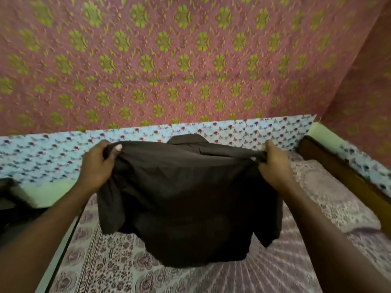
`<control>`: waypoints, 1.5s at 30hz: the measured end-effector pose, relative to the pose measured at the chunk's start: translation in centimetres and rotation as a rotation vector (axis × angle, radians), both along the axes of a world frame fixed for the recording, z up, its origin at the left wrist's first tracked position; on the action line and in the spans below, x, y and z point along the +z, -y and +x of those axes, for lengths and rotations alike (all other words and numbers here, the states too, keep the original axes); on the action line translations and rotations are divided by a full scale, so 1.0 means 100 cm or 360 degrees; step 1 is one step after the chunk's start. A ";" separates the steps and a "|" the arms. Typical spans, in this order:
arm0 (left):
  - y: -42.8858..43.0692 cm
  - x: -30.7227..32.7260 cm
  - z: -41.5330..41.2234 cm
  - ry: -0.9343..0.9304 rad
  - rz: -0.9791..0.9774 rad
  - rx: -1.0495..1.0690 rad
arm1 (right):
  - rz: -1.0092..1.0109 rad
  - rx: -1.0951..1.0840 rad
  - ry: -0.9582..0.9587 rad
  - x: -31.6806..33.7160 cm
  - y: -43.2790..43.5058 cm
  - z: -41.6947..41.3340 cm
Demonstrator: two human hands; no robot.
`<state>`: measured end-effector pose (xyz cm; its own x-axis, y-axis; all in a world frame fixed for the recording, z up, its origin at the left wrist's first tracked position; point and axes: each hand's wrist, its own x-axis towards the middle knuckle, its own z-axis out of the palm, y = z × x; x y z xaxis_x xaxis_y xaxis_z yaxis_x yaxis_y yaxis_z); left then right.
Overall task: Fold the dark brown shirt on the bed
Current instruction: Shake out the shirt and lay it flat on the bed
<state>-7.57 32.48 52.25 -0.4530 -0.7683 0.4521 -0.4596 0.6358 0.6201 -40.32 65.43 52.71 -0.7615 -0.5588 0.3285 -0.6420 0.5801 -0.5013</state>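
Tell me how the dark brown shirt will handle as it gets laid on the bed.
Probably floppy: the dark brown shirt sags and its sleeves droop below where the left hand and right hand grip it. Likely light, since pinched edges alone carry it. It would probably crumple on the bed unless lowered flat.

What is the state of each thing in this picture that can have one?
dark brown shirt: held up over the bed, spread out, not yet folded.
left hand: grips the shirt's top edge.
right hand: grips the shirt's top edge.
bed: covered with a patterned sheet.
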 end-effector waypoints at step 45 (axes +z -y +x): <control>-0.267 0.053 -0.156 0.0225 -0.0395 0.0055 | -0.0318 0.0723 0.0130 0.064 -0.233 -0.210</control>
<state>-23.16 59.19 57.56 -0.5004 -0.6580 0.5626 -0.5543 0.7427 0.3757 -61.27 88.70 59.16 -0.4833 -0.7723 0.4122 -0.7615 0.1386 -0.6332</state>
